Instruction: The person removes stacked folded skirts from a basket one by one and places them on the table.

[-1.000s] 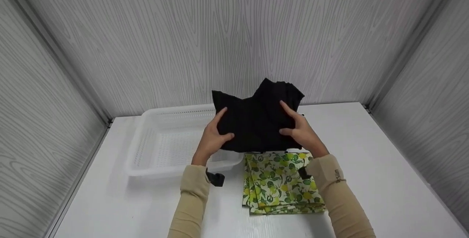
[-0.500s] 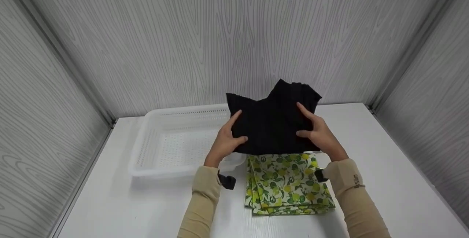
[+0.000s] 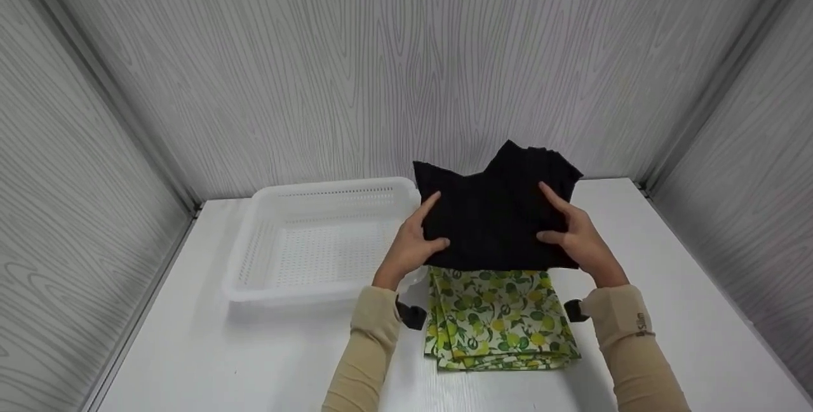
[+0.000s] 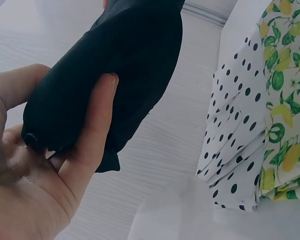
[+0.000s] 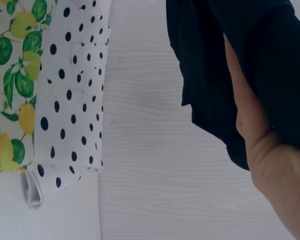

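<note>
A folded black garment (image 3: 492, 221) is held up in the air, spread between both hands. My left hand (image 3: 409, 247) grips its left side, with the thumb on the near face; in the left wrist view the fingers wrap round the cloth's folded edge. On the opposite side my right hand (image 3: 581, 244) pinches it, thumb and index finger apart; the other fingers are behind the cloth. Below the garment lies folded lemon-print fabric (image 3: 502, 323). Both wrist views show white polka-dot fabric (image 4: 235, 115) next to the lemon print, hidden by the garment in the head view.
A white plastic basket (image 3: 238, 250) with perforated sides stands on the white table (image 3: 279, 361), left of the fabrics. Grey wood-grain panels (image 3: 394, 69) rise behind and on both sides.
Both hands have carried the black garment to the right, away from over the basket's edge, exposing more of the basket's right side. The grip looks the same throughout.
</note>
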`<state>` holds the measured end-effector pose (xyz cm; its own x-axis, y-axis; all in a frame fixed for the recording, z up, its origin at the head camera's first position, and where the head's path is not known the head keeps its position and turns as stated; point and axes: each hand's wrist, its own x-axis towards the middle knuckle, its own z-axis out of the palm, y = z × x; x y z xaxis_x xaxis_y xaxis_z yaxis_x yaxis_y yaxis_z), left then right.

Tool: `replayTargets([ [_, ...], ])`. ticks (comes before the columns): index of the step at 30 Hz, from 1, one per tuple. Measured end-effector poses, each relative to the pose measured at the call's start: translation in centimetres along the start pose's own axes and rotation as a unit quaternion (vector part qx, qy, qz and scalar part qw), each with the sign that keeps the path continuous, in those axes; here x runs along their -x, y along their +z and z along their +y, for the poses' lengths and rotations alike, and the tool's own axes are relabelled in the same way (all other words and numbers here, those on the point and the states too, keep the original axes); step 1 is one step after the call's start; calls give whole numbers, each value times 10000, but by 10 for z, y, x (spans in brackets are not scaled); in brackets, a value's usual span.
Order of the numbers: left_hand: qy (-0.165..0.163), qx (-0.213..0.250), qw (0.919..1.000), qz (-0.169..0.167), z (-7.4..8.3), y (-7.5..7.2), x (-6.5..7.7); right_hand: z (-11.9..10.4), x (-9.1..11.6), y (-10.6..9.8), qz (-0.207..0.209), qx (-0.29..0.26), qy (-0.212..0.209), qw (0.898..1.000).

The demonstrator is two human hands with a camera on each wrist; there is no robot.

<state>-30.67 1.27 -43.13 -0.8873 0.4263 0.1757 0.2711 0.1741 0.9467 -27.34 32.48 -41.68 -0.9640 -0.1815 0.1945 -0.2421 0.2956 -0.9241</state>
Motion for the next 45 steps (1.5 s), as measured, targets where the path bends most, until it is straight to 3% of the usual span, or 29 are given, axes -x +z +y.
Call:
replayTargets([
  [22,-112,72,9993,-344,-9,42,4,19,29,-28,270,-13,167,9995],
  [37,-56,25,9983,-579,-9,73,0,33,51,-60,508,172,286,9982],
  [45,-146,349,9964,-755,-10,89,-1,37,62,-72,507,342,491,9969],
])
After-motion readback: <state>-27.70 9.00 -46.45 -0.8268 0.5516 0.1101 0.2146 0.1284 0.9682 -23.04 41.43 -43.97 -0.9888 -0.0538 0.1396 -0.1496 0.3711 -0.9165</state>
